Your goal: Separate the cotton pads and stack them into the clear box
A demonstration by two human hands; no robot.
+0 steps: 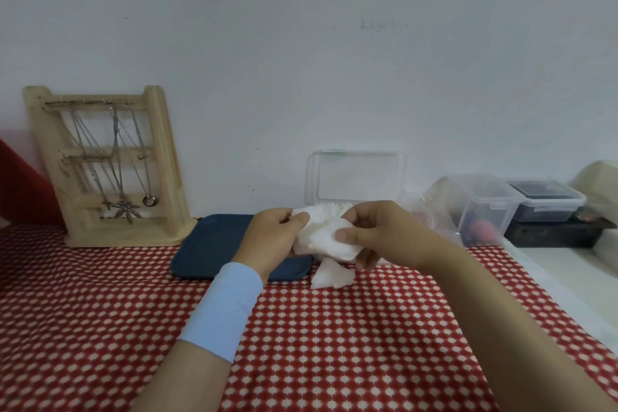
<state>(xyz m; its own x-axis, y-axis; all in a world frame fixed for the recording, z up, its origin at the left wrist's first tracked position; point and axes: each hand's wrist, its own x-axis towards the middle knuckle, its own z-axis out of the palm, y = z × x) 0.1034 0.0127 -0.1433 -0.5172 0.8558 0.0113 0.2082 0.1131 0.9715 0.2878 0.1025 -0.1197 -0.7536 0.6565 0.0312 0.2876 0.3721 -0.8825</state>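
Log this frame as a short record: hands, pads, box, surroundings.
left hand: pinches the pad clump's left edge
right hand: thumb and fingers pinch the clump's right side
pad clump: held between both hands, above the cloth
loose pads: on the cloth, just below the clump
box: clear, lid up, behind the hands; contents mostly hidden
tray: blue, under the left hand
stand: wooden, necklaces hanging, far left
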